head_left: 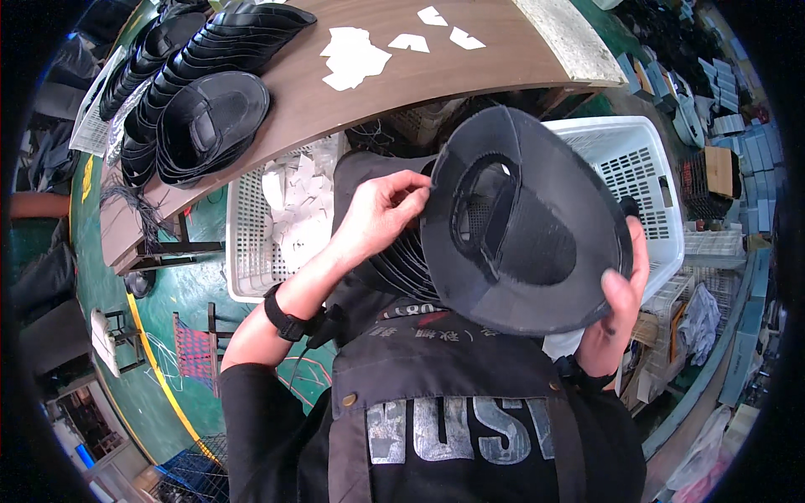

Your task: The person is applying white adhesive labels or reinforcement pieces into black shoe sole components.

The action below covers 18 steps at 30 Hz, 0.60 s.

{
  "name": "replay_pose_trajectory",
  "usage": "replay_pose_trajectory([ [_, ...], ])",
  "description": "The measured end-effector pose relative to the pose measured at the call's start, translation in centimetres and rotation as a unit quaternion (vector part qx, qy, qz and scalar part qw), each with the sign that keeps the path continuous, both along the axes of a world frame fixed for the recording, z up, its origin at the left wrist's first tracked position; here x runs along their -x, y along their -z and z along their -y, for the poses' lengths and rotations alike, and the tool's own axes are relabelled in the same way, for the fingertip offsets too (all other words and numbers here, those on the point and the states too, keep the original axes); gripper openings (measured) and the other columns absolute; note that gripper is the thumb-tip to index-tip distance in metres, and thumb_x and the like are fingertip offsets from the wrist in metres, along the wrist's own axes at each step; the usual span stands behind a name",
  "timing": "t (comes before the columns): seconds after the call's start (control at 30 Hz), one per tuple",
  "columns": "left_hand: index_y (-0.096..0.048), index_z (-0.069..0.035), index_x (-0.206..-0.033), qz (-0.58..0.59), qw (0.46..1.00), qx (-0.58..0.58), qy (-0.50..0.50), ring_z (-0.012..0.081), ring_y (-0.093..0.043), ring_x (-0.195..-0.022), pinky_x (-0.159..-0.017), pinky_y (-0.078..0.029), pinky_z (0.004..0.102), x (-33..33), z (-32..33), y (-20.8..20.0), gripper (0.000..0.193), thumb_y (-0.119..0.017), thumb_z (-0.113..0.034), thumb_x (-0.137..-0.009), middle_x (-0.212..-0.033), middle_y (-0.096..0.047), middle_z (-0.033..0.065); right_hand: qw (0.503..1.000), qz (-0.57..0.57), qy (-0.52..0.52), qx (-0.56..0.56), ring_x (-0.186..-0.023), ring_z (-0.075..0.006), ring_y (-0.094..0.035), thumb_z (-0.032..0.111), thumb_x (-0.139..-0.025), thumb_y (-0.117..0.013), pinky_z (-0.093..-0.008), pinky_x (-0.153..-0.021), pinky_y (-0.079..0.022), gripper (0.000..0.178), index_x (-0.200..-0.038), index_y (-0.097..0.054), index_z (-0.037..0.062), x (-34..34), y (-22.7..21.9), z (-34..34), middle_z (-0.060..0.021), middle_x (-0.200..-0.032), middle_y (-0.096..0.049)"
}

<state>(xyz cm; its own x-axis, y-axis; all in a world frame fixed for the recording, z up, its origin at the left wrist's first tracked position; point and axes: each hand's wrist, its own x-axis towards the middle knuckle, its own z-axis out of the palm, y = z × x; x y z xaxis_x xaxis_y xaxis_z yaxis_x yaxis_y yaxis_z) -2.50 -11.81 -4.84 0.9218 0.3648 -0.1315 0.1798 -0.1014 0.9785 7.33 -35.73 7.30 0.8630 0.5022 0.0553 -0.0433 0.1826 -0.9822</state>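
Observation:
I hold up a black wide-brimmed hat (545, 197) before my chest, its hollow underside and inner band facing me. My left hand (381, 214) is closed, thumb and fingers pinching at the left edge of the brim. On the lower right edge, my right hand (625, 281) grips the brim with the thumb on the near side and the fingers behind. A nested stack of similar black pieces (394, 272) lies on my lap, partly hidden by the hat and my left forearm.
A brown table (470, 63) carries stacked black hats (214, 121) and white paper pieces (354, 59). Beneath its edge stands a white basket (243, 243) of paper scraps. Another white basket (662, 184) is to my right. Grey boxes (759, 168) lie farther right.

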Motion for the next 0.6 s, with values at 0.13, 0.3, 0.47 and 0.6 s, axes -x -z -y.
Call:
replay_pose_trajectory([
  [0.13, -0.064, 0.0, -0.1, -0.01, 0.999, 0.036, 0.027, 0.0034, -0.053, -0.069, -0.064, -0.046, 0.0215, -0.1, 1.0, -0.7, 0.017, -0.057, -0.014, -0.093, -0.08, -0.061, -0.0026, 0.98, -0.016, -0.136, -0.142, -0.101, -0.023, -0.055, 0.035, -0.077, -0.07, -0.0373, -0.091, -0.042, 0.039, -0.092, -0.05, 0.0055, -0.2, 1.9, 1.3, -0.0122, -0.103, -0.056],
  [0.3, -0.066, 0.001, -0.097, 0.034, 0.995, 0.083, 0.036, 0.0025, -0.053, -0.075, -0.07, -0.045, 0.0206, 0.5, 2.2, -1.9, 0.015, -0.058, -0.011, -0.091, -0.082, -0.063, -0.0038, 0.956, -0.123, -0.225, -0.14, -0.098, -0.0243, -0.058, 0.031, -0.084, -0.065, -0.0362, -0.085, -0.046, 0.037, -0.103, -0.048, 0.004, -2.7, 8.7, 0.2, -0.0144, -0.104, -0.057],
  [0.47, -0.067, 0.002, -0.093, 0.0, 0.972, 0.219, 0.084, 0.0023, -0.054, -0.075, -0.071, -0.046, 0.0203, 0.9, 2.6, -4.2, 0.014, -0.058, -0.009, -0.091, -0.081, -0.064, -0.0034, 0.898, -0.214, -0.374, -0.088, -0.095, -0.0255, -0.062, 0.027, -0.09, -0.059, -0.0351, -0.08, -0.051, 0.037, -0.113, -0.045, 0.0024, -3.3, 15.6, -1.8, -0.0166, -0.104, -0.059],
  [0.6, -0.065, 0.002, -0.091, 0.019, 0.989, 0.109, 0.098, 0.0066, -0.059, -0.073, -0.066, -0.049, 0.0251, 1.0, 3.4, -4.1, 0.011, -0.059, -0.007, -0.088, -0.079, -0.064, 0.0008, 0.851, -0.282, -0.401, -0.188, -0.092, -0.026, -0.064, 0.024, -0.095, -0.056, -0.0342, -0.076, -0.053, 0.036, -0.12, -0.043, 0.0014, -3.0, 18.0, -3.0, -0.0176, -0.104, -0.06],
])
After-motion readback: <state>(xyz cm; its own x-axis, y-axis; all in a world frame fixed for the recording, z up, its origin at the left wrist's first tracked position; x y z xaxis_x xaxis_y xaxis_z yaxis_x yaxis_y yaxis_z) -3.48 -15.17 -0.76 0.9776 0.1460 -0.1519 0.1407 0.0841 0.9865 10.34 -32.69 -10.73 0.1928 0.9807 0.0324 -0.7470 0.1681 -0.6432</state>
